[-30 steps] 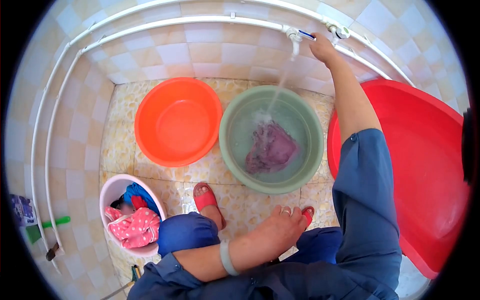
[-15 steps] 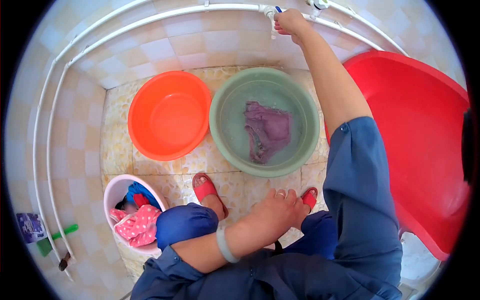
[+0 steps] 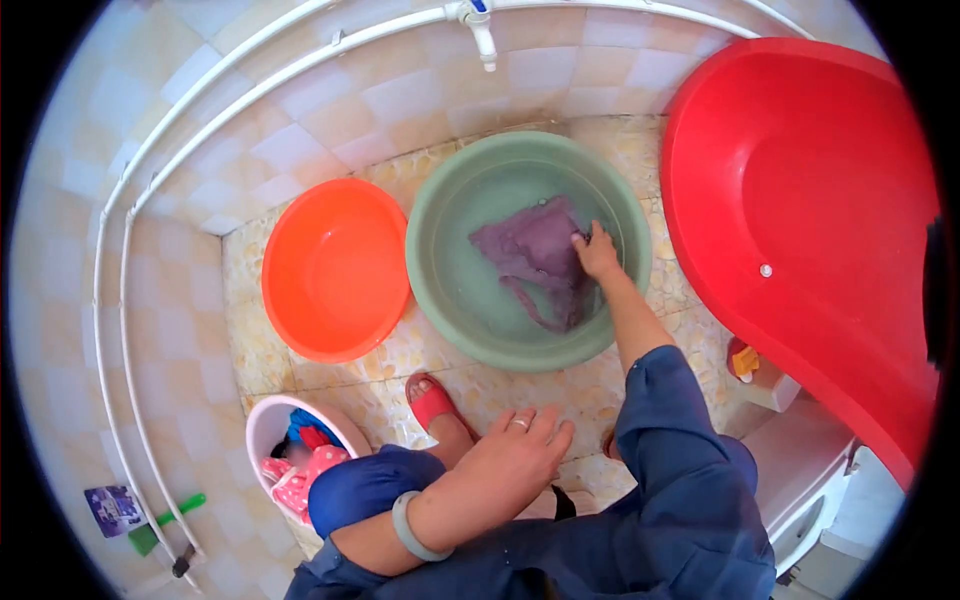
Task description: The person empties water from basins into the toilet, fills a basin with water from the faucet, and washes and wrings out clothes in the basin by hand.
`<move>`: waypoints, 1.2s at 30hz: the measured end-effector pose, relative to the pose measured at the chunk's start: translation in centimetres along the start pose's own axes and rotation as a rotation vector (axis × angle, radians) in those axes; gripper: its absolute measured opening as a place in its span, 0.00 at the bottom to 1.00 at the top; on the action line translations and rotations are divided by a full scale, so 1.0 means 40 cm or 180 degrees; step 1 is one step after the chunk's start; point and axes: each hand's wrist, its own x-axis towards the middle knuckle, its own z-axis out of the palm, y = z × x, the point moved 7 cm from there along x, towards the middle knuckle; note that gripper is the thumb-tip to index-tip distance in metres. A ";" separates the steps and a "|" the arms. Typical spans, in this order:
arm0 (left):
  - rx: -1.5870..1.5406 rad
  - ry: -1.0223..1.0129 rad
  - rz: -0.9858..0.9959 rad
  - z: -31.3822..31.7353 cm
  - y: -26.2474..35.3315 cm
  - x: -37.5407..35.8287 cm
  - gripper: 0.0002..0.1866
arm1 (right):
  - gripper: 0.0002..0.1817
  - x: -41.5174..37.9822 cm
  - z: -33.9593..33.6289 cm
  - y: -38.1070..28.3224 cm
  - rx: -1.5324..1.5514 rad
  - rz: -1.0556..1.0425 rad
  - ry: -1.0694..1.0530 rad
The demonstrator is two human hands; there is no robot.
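Note:
A wet purple garment [image 3: 535,245] lies spread in the water of a green basin [image 3: 420,300]. My right hand [image 3: 600,254] reaches into this basin from the right, at the garment's right edge, thumb and fingers apart. In front of my lap, my left hand [image 3: 515,455] hangs with its fingers stretched out, a ring on one of them and nothing held. A pale bangle [image 3: 410,530] circles the left wrist. Above the basin, a white tap [image 3: 482,40] with a blue handle sticks out from the wall pipe.
An orange basin [image 3: 335,270] stands left of the green one. Near my left knee, a pink tub [image 3: 262,432] holds clothes, including a pink polka-dot piece [image 3: 310,478]. A large red tub [image 3: 800,190] fills the right side. A green brush [image 3: 165,525] hangs by the left pipes.
My right hand has left the tap and come down to the garment in the green basin. The garment lies turned differently. My left hand's fingers have spread out. The view has shifted.

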 end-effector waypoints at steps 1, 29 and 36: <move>-0.0046 -0.0024 -0.0048 0.003 -0.010 0.008 0.31 | 0.36 -0.006 0.052 -0.010 -0.0126 -0.0144 -0.0041; 0.0317 0.0487 -0.2291 0.339 -0.795 0.399 0.40 | 0.35 0.006 0.119 -0.109 -0.0752 -0.0674 -0.1331; 0.0140 -0.1005 -0.1597 0.411 -0.773 0.407 0.36 | 0.29 0.009 0.123 -0.046 0.0316 -0.0466 -0.1824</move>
